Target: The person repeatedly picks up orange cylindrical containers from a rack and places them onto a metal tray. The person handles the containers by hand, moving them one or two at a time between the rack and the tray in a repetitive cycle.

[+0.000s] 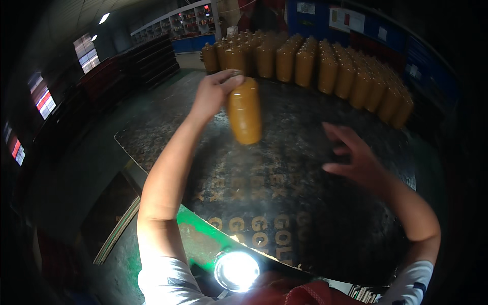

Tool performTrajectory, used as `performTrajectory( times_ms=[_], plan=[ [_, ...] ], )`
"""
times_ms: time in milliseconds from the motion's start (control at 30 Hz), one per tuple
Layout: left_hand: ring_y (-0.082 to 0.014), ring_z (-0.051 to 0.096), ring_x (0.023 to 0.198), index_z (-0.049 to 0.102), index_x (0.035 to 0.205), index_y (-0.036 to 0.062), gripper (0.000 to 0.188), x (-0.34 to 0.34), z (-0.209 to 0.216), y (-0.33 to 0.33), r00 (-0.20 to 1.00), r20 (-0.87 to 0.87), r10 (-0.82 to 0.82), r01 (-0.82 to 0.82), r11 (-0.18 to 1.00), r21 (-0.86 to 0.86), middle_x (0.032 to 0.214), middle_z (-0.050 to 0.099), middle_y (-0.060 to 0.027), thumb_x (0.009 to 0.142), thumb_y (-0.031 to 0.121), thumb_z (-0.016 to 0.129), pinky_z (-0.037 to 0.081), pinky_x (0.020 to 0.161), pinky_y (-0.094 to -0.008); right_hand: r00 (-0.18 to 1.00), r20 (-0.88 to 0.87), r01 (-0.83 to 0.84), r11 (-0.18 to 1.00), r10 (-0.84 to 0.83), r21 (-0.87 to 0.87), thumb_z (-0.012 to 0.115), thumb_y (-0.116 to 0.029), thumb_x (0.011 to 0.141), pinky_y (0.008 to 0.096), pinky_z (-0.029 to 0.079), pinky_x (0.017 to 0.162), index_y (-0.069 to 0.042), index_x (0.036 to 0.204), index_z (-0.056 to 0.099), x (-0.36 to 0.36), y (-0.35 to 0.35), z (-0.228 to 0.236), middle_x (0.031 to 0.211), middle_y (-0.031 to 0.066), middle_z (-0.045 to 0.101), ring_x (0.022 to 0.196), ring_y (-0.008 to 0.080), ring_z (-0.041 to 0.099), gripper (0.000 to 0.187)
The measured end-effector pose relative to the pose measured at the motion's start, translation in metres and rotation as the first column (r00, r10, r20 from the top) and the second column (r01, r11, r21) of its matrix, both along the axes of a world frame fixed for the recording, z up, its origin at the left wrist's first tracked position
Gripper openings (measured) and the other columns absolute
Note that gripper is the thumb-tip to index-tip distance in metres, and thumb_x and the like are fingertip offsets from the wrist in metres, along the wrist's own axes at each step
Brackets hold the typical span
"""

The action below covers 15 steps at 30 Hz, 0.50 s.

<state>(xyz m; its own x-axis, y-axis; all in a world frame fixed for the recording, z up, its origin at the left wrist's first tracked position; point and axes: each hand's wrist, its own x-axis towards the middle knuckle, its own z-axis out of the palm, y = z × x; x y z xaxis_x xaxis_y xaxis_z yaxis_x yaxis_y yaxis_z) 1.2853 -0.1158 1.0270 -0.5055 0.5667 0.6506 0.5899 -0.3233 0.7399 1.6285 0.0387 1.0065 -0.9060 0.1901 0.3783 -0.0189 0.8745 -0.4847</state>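
My left hand [219, 91] grips a yellow-brown bottle [245, 113] by its top, fingers and thumb round the neck. The bottle hangs upright or nearly so over the dark tabletop [284, 152], a little blurred by motion. To the right, my right hand [356, 157] is in the air over the table with its fingers apart and nothing in it. It points toward the bottle from some distance. Several rows of like bottles [305, 63] stand packed together along the far side of the table.
A bright lamp [237, 271] shines at the near edge, beside a green surface [195, 229]. Stacked boards [119, 223] lean at the left. Dark stacks [147, 61] and shelves [183, 23] stand at the back left. A blue wall [376, 30] with papers rises behind the bottles.
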Motion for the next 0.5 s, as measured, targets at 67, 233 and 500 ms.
performTrajectory(
  times_ms=[67,233,500],
  plan=[
    [-0.0162,0.066,0.098,0.062,0.128,-0.0038,0.046,0.019,-0.003,0.03,0.999,-0.031,-0.041,0.038,0.996,-0.083,0.113,0.07,-0.0103,0.095,0.028,0.068,0.05,0.089,-0.0306,0.997,-0.06,0.053,0.999,-0.053,-0.002,0.083,-0.018,0.077,0.045,0.044,0.107,-0.015,0.155,0.032,-0.048,0.003,-0.001,0.148,0.0157,0.039,0.14,0.0302,0.039,0.094],
    [-0.0145,0.065,0.097,0.068,0.117,-0.0049,0.036,0.091,-0.007,0.091,0.977,-0.182,-0.109,0.089,0.989,-0.116,0.106,0.072,-0.0092,0.096,0.025,0.067,0.051,0.088,-0.029,0.927,-0.371,0.055,0.998,-0.057,-0.017,0.085,-0.028,0.072,0.0416,0.042,0.108,-0.01,0.151,0.036,-0.117,0.04,-0.004,0.144,0.0191,0.043,0.135,0.0301,0.045,0.095],
    [-0.0241,0.066,0.106,0.067,0.122,0.001,0.041,0.005,0.011,0.09,0.894,-0.412,0.177,-0.236,0.967,-0.096,0.113,0.072,-0.0136,0.095,0.032,0.066,0.05,0.093,-0.0353,0.945,-0.299,0.095,0.985,-0.134,-0.143,0.084,-0.029,0.072,0.0407,0.045,0.101,-0.005,0.137,0.049,-0.115,0.059,-0.004,0.125,0.0139,0.051,0.119,0.0276,0.055,0.078]
  ],
)
